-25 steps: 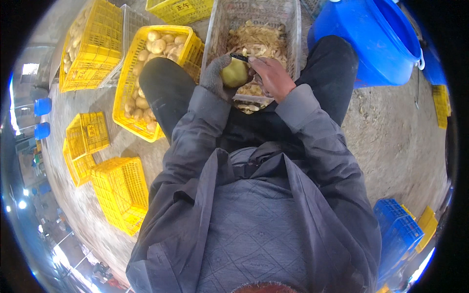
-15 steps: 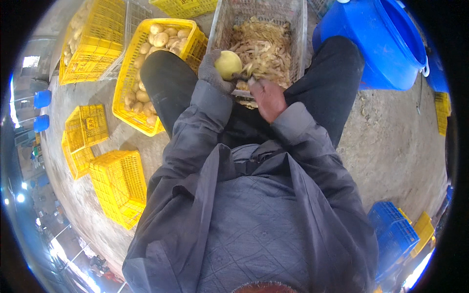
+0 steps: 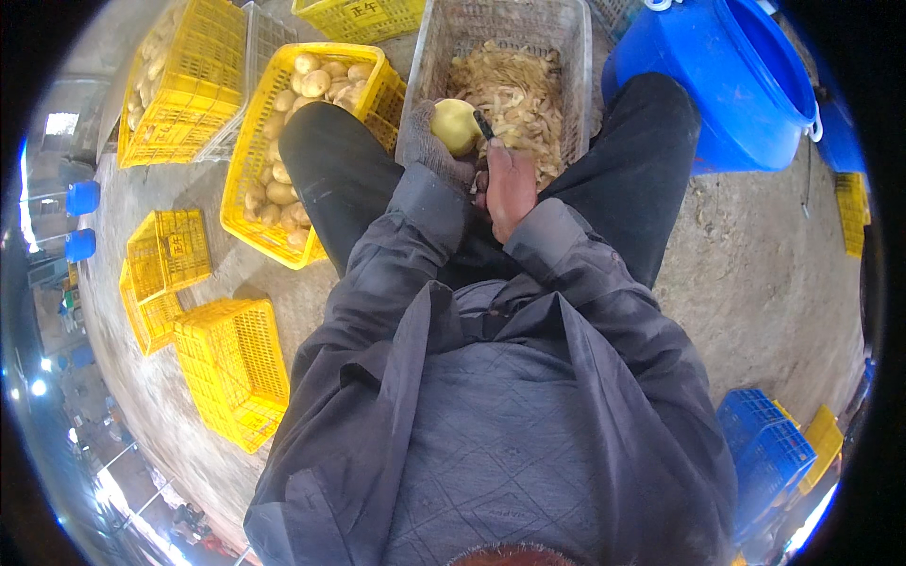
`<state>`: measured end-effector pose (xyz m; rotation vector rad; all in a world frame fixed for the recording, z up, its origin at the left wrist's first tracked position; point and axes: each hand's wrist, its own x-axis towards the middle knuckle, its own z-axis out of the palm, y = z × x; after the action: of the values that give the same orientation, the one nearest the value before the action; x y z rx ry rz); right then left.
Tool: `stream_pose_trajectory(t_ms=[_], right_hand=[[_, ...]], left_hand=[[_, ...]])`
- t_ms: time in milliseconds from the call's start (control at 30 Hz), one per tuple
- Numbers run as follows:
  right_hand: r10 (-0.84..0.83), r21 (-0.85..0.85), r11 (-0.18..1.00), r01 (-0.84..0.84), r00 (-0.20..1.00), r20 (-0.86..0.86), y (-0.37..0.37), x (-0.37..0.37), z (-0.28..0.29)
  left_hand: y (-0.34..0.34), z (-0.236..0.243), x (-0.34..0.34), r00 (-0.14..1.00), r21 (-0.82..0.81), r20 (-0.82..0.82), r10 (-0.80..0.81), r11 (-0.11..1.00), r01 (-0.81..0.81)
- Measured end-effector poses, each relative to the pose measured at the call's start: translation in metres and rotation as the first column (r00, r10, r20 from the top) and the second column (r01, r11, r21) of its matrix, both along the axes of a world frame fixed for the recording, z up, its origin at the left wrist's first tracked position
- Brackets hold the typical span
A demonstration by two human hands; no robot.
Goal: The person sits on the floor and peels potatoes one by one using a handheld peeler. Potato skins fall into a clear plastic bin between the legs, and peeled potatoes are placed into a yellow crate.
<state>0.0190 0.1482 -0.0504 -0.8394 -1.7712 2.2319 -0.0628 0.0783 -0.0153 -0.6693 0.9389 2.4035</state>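
My left hand (image 3: 432, 154), in a grey knit glove, is wrapped round a peeled, pale yellow potato (image 3: 455, 128). My bare right hand (image 3: 511, 185) grips a small dark-handled peeler (image 3: 483, 124), its upper end close against the potato's right side. The blade itself is too small to make out. Both hands are over the near end of a grey plastic crate (image 3: 576, 66) between my knees. Inside it lies a heap of potato peelings (image 3: 510, 87).
Left of my knee, a yellow crate (image 3: 232, 193) holds unpeeled potatoes (image 3: 280, 192). Another full yellow crate (image 3: 184, 85) stands beyond it. Yellow crates (image 3: 231, 368) lie at the left. A large blue barrel (image 3: 717, 104) is at the right, and blue crates (image 3: 760, 453) sit lower right.
My right hand has turned upright and moved slightly left, bringing the peeler up beside the potato. My left hand and the potato have shifted a little to the right.
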Motion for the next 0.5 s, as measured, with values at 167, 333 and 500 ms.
stream_pose_trajectory(t_ms=[167, 333, 500], right_hand=[[0.201, 0.367, 0.915, -0.166, 0.978, -0.06, -0.016, 0.018, 0.003], [0.328, 0.189, 0.919, -0.345, 0.937, 0.118, -0.014, 0.026, 0.008], [0.427, 0.194, 0.9, -0.391, 0.881, -0.204, 0.005, 0.039, 0.008]], left_hand=[[-0.012, -0.024, -0.015, 0.99, -0.154, -0.124, -0.071, 0.987, 0.052], [-0.016, -0.027, -0.017, 0.997, -0.067, -0.074, -0.033, 0.997, 0.028], [-0.019, -0.026, -0.024, 0.998, 0.044, -0.034, 0.046, 0.998, -0.045]])
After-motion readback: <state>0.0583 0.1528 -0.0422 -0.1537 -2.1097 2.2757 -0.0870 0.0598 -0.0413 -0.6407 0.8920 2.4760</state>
